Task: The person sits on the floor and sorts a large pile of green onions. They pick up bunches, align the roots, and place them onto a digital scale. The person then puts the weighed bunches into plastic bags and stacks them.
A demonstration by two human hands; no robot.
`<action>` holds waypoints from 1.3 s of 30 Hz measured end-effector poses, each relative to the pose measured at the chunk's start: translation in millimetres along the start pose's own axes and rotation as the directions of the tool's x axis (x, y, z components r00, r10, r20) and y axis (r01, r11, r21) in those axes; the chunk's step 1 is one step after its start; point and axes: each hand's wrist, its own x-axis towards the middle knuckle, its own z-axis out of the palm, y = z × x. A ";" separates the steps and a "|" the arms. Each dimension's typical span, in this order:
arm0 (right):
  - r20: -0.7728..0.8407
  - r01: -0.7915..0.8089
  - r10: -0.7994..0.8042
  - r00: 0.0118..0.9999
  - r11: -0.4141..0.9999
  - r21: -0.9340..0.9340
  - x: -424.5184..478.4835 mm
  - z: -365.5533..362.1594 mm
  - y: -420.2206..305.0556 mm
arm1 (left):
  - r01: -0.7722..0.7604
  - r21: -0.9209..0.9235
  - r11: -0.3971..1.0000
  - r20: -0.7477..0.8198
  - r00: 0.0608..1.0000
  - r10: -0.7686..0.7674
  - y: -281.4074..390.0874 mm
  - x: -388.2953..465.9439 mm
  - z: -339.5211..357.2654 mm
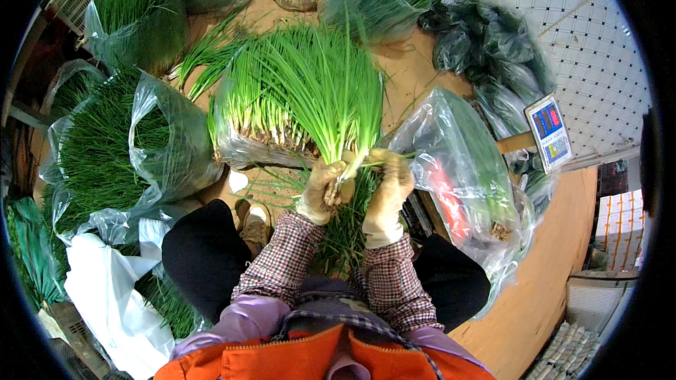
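Observation:
A small bunch of green scallions (331, 140) is gripped near its white root ends by my gloved left hand (323, 186). Its leaves fan up and away from me. My gloved right hand (392, 182), slightly blurred, pinches a thin green stalk (398, 157) against the bunch's right side. Just beyond, a big heap of scallions (259, 100) lies with its roots towards me on a clear plastic sheet (237, 150). Below my hands, loose green leaves (346, 237) are piled between my knees.
Plastic bags of greens stand left (105, 158) and at the back (364, 5). To the right, a clear bag (449, 153) with scallions inside sits by a scale with a lit display (549, 129). Dark plastic bags (486, 37) lie behind it. A white bag (105, 295) is at lower left.

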 end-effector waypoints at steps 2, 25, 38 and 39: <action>-0.184 -0.115 0.105 0.977 0.992 -0.046 7.9 -16.1 5.0 | 0.012 -0.060 0.998 -0.082 0.996 -0.017 0.5 -2.7 -6.9; 0.041 0.153 -0.165 0.985 0.754 -0.639 -4.9 -8.3 64.8 | -0.072 0.121 0.990 -0.257 0.961 0.101 5.9 2.8 -6.5; 0.562 0.422 0.299 0.771 0.421 -0.803 32.1 -34.9 -28.5 | 0.042 0.259 0.965 -0.195 0.981 0.009 -46.8 9.3 2.1; 0.594 0.522 0.227 0.772 0.306 -0.796 38.1 -45.0 -22.7 | 0.076 0.361 0.930 -0.131 0.991 -0.030 -48.3 8.6 -2.9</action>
